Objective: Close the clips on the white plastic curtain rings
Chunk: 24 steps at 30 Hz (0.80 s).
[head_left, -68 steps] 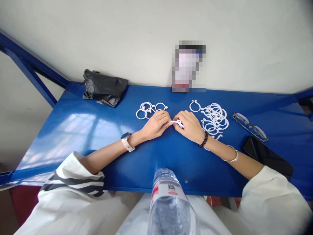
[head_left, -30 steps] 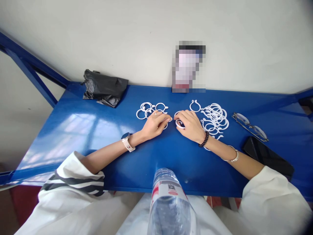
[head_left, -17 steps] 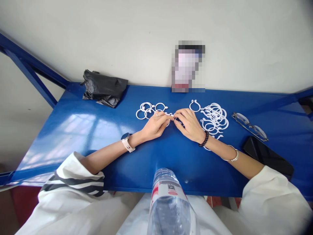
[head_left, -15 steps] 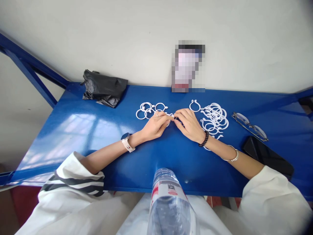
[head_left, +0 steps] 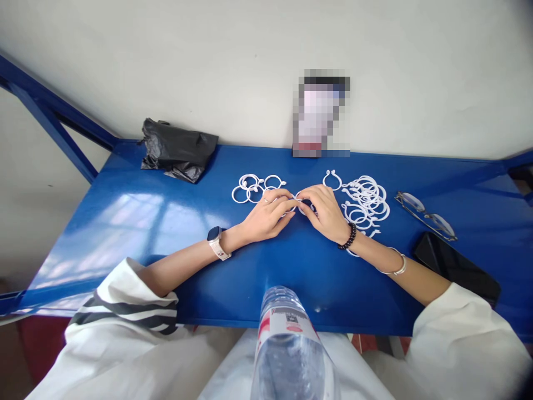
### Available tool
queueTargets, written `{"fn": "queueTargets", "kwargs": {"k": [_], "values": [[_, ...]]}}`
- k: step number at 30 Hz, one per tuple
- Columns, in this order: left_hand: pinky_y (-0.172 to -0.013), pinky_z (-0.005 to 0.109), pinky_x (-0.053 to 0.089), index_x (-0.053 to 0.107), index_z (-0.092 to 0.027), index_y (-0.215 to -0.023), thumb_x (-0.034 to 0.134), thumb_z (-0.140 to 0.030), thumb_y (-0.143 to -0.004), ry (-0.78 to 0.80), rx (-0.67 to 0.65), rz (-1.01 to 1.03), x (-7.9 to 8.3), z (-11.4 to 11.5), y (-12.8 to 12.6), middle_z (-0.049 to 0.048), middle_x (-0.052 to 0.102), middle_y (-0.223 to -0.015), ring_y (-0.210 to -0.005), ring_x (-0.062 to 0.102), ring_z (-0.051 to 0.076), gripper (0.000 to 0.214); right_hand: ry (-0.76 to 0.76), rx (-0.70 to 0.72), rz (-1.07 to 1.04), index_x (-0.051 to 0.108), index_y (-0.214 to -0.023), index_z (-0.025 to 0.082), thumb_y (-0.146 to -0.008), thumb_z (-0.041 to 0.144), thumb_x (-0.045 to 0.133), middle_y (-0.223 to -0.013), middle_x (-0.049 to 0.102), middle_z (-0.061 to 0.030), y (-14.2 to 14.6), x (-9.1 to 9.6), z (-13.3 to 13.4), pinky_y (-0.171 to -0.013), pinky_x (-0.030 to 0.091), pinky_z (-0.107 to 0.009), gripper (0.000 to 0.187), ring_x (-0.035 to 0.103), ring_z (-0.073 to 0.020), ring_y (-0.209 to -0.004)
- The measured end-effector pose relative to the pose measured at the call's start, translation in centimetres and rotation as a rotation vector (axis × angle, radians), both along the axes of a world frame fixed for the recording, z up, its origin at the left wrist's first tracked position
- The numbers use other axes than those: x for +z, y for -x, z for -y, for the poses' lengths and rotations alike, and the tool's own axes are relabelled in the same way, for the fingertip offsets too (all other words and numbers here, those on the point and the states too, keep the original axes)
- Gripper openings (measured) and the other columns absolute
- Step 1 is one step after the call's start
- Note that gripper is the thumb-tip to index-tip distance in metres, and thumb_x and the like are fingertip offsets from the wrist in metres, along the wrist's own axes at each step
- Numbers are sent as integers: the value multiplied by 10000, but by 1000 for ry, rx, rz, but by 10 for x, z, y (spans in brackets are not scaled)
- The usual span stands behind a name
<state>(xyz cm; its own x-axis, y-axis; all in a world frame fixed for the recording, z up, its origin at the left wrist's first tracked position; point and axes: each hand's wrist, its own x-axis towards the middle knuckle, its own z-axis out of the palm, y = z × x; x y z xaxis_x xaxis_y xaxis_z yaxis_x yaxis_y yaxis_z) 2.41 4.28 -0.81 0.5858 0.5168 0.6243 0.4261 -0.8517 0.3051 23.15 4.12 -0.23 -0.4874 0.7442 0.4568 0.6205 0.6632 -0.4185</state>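
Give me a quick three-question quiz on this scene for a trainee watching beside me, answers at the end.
1. What do the left hand and right hand have at their fingertips?
A) a water bottle
B) white rings
C) a black bag

2. True or false: the glasses lie to the right of the larger pile of rings.

3. Fill in: the dark beaded bracelet is on the ____ wrist.

Key: 1. B; 2. True; 3. right.
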Motion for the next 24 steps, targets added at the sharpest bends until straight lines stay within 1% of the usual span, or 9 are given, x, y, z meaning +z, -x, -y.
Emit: {"fn": "queueTargets", "kwargs": {"k": [4,6,8,13,18,21,24], "values": [[-979,443,459,505,-181,-1227,528,-213,-958,-13,91,75,2,-1,-1,124,639,-1124,-1136,573,256,272,-70,-5,-51,611,-977,231,-1019,329,454,-957,717,-64,0,0,1,-869,426,-417,190,624,-231,-936],[-980,439,456,502,-170,-1231,525,-234,-961,-5,127,98,1,-2,-1,134,627,-1142,-1130,567,255,279,-108,-2,-80,626,-971,232,-1010,305,477,-942,721,-57,0,1,2,-862,427,-414,171,627,-224,-920],[-976,432,455,519,-170,-1209,507,-259,-975,35,143,93,0,-4,-1,131,629,-1130,-1117,567,252,252,-123,-3,-98,644,-975,239,-1006,291,483,-933,722,-52,-1,1,3,-859,428,-417,172,630,-221,-909],[-937,406,449,575,-173,-1101,421,-278,-1016,141,99,78,0,-6,1,106,655,-1035,-1032,579,228,205,-109,-30,-97,666,-978,255,-1003,297,485,-913,729,-45,-1,1,3,-868,429,-435,187,646,-223,-886],[-890,390,449,586,-166,-990,366,-268,-1037,122,67,106,1,-7,1,96,660,-958,-950,572,210,247,-145,-40,-135,658,-1004,245,-997,260,501,-912,745,-44,-1,1,3,-858,440,-425,158,662,-215,-854],[-887,394,459,586,-173,-944,349,-284,-1042,133,51,97,0,-7,1,93,662,-934,-934,582,206,280,-116,-36,-140,651,-1066,252,-992,259,499,-934,747,-48,-1,2,4,-861,447,-429,170,664,-220,-863],[-883,401,473,591,-177,-948,358,-293,-1039,114,53,78,-2,-7,2,94,665,-935,-939,595,209,276,-83,-45,-153,621,-1150,253,-987,277,484,-959,737,-56,0,4,5,-864,457,-435,214,663,-232,-890]]}}
